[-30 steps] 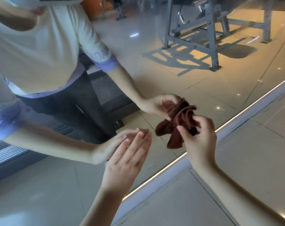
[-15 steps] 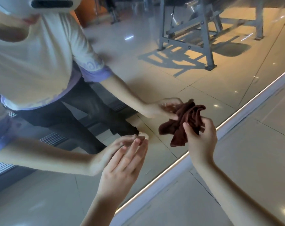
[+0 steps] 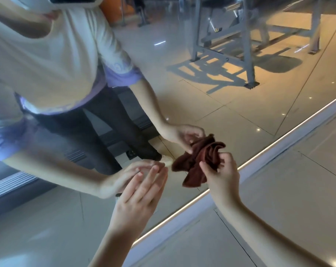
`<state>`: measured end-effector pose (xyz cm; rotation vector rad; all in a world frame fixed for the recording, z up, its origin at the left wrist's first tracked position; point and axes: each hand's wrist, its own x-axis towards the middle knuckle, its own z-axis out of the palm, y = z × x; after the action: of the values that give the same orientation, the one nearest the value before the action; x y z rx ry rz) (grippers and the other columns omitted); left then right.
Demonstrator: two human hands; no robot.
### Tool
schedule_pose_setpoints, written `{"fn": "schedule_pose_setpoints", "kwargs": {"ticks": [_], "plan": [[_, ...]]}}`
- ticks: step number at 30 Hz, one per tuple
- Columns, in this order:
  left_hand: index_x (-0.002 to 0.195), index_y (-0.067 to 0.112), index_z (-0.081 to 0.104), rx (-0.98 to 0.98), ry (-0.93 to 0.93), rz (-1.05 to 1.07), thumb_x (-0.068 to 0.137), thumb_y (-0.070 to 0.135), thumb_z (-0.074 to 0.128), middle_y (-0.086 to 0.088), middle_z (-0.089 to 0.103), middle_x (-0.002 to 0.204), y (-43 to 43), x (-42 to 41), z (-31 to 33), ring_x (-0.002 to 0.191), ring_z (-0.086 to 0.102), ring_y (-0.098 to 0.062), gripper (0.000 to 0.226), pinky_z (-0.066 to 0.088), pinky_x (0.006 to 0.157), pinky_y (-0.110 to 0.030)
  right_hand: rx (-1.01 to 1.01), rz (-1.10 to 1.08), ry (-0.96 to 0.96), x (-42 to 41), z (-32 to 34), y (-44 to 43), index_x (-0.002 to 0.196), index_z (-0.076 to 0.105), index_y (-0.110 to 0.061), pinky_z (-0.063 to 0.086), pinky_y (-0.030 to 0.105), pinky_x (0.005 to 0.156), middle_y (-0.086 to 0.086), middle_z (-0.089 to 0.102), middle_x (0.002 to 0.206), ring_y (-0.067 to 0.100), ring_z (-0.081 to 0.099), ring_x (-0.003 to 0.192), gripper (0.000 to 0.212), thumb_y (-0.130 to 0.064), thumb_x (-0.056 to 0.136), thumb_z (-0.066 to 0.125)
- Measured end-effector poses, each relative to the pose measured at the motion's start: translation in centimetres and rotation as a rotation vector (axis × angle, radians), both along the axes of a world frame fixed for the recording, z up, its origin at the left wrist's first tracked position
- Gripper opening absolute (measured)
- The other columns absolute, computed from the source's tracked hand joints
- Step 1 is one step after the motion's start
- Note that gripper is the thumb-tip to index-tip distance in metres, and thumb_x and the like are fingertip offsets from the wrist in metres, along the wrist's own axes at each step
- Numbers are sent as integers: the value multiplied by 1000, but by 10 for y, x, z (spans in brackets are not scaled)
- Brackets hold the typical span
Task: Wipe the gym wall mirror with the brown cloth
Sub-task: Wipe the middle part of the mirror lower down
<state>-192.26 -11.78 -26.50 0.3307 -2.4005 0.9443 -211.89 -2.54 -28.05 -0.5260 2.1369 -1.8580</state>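
Observation:
The wall mirror (image 3: 211, 116) fills the upper left of the head view, down to a lit strip along its lower edge. A bunched brown cloth (image 3: 196, 166) is pressed against the glass near that edge. My right hand (image 3: 222, 176) grips the cloth from below, thumb and fingers curled into its folds. To the left, my left hand (image 3: 142, 193) is held with straight fingers, fingertips at or very near the glass, holding nothing. Both hands and the cloth are doubled by their reflections.
A white frame with a glowing light strip (image 3: 240, 166) borders the mirror's bottom. Glossy floor tiles (image 3: 278, 209) lie to the lower right. The mirror reflects my body, a grey metal gym rack (image 3: 246, 47) and sunlit floor.
The view has shifted slightly. My right hand with the cloth stays low on the mirror, regripping the bunched fabric. My left hand keeps its flat pose by the glass.

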Motion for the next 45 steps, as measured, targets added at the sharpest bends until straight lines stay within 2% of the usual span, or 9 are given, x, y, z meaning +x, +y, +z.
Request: {"fn": "schedule_pose_setpoints", "kwargs": {"ticks": [2, 10, 18, 25, 29, 33, 37, 41, 45], "plan": [[138, 6, 50, -7, -6, 6, 102, -1, 27, -4, 42, 146, 1, -7, 3, 143, 24, -24, 43, 23, 114, -38, -4, 40, 64, -2, 6, 3, 95, 57, -15, 40, 4, 70, 5, 58, 103, -6, 56, 83, 28, -6, 79, 79], [135, 8, 53, 17, 21, -7, 102, 0, 30, -3, 44, 144, 3, -27, -3, 140, 29, -24, 41, 24, 114, -39, 52, -50, 59, -34, -9, 3, 98, 57, -11, 36, 9, 67, 13, 55, 109, 13, 55, 88, 25, -1, 83, 74], [135, 6, 53, 14, 10, 9, 102, 2, 31, -4, 45, 144, 4, -42, -7, 140, 29, -25, 40, 22, 116, -41, -105, -185, 240, -68, 11, 1, 109, 64, -2, 40, 4, 80, 8, 54, 108, -11, 51, 88, 30, -2, 82, 76], [137, 6, 50, 35, -3, 1, 102, 1, 32, -4, 46, 142, 5, -47, -4, 133, 41, -25, 40, 23, 115, -41, -107, 55, 420, -49, 6, 10, 98, 65, -3, 37, 1, 82, 3, 52, 102, -17, 50, 93, 31, 4, 72, 81], [139, 6, 50, 40, -31, -12, 102, 2, 33, -4, 45, 145, 4, -55, -3, 132, 43, -23, 41, 24, 115, -39, -57, -174, 234, -81, 3, 5, 107, 63, -2, 38, 3, 77, 12, 56, 109, -14, 49, 89, 28, -1, 81, 76], [137, 7, 52, 28, -32, -19, 102, 2, 30, -4, 45, 146, 6, -72, -4, 136, 40, -23, 41, 22, 116, -39, 4, -55, 175, -60, -12, 10, 101, 64, -2, 37, 3, 74, 9, 56, 104, 14, 57, 87, 27, 0, 79, 78], [136, 7, 53, 2, -37, -26, 102, 1, 29, -3, 44, 146, 5, -86, -3, 141, 33, -24, 42, 21, 117, -39, -78, -27, 326, -73, 3, 10, 100, 65, 0, 36, 0, 81, 7, 56, 103, 4, 49, 84, 29, 2, 75, 80], [138, 8, 52, -4, -33, -18, 102, 2, 31, -2, 44, 148, 4, -90, -6, 142, 30, -23, 43, 22, 116, -39, -14, -177, 148, -110, 3, 7, 106, 62, -5, 35, 0, 73, 13, 56, 112, 12, 49, 89, 25, -5, 84, 74], [141, 9, 49, -33, -10, -5, 102, 2, 30, -1, 41, 149, 6, -109, -5, 144, 24, -21, 45, 18, 119, -38, 31, 33, 235, -93, -7, 18, 101, 63, -5, 39, 3, 76, 4, 52, 103, -12, 53, 87, 27, -1, 79, 78]]}}
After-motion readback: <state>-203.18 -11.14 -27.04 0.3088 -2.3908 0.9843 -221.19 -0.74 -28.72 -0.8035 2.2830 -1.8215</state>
